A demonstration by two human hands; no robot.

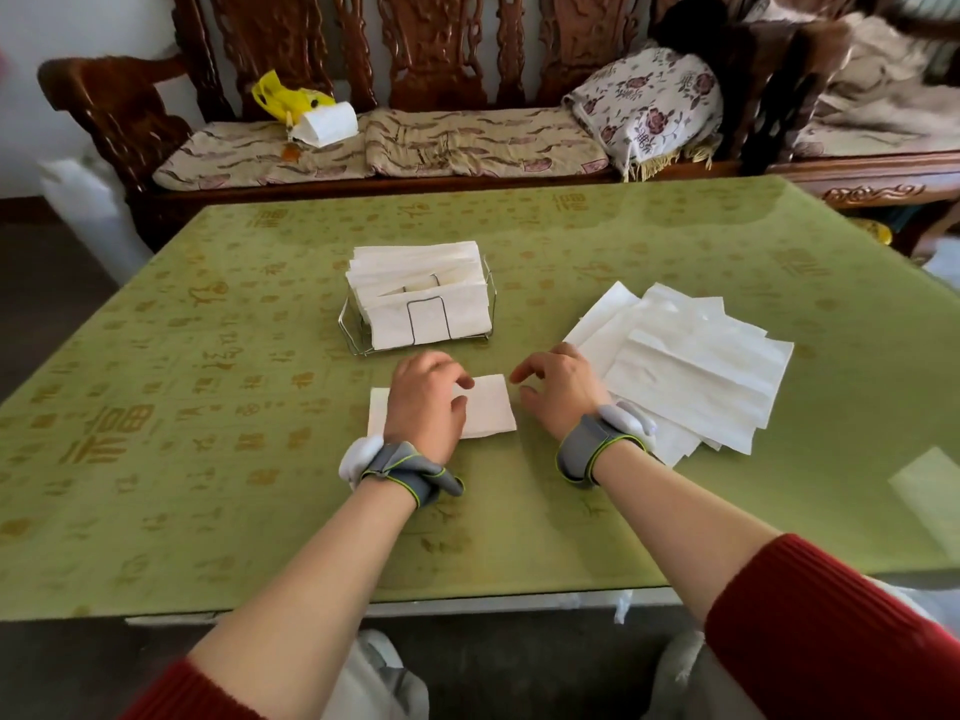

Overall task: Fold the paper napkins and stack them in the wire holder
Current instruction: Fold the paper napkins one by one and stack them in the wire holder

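A glossy green table (156, 459), its smooth cover printed with faded gold characters, carries everything here. Near the middle of its near half lies a folded napkin (488, 410), a soft white rectangle of matte paper, long side running left to right. The left hand (423, 407) lies flat on the napkin's left and middle part, palm down, fingers spread and relaxed, pressing the paper rather than gripping it. The right hand (558, 392) hovers just off the napkin's right edge, fingers loosely curled and open, holding nothing; whether the fingertips touch the paper I cannot tell. Both wrists wear grey fabric straps with a white rounded pod. Just beyond the hands, toward the table's centre, stands the wire holder (358, 335), a thin shiny metal frame with a rectangular loop at its front, packed with upright folded napkins that fan slightly at the top. To the right, toward the table's right edge, a loose pile of unfolded napkins (696, 366) spreads out in overlapping flat sheets with faint crease lines.
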